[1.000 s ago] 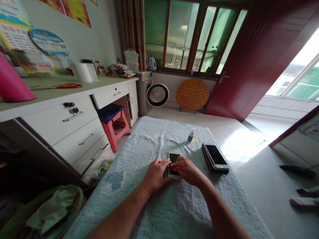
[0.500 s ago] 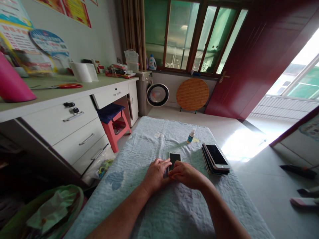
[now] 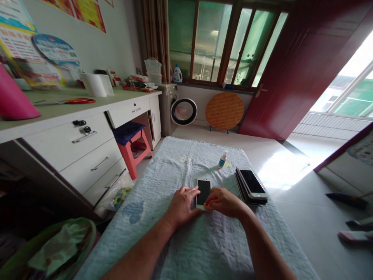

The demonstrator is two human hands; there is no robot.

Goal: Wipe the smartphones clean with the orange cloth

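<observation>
A white phone [image 3: 204, 187] with a dark screen lies on the pale blue quilted cloth [image 3: 186, 155]. Spread fingers of my left hand [image 3: 183, 204] rest on the phone's left edge, with the thumb near its bottom. My right hand [image 3: 223, 202] is closed on a small orange cloth [image 3: 208, 205], pressed to the lower right of the phone. Beyond them stands a small spray bottle [image 3: 222, 160] with a white cap. To the right is a stack of phones [image 3: 252, 184], the top one white-framed with a dark screen.
A white desk [image 3: 70, 136] with drawers runs along the left, a red stool [image 3: 134, 155] beside it. A green basket [image 3: 90, 233] holding crumpled paper sits at the lower left. Further back are a washing machine [image 3: 169, 112] with its door open and a round wooden board [image 3: 224, 111].
My right hand has moved slightly right along the phone's lower end with the orange cloth, uncovering more of the screen. My left hand has stayed almost in place.
</observation>
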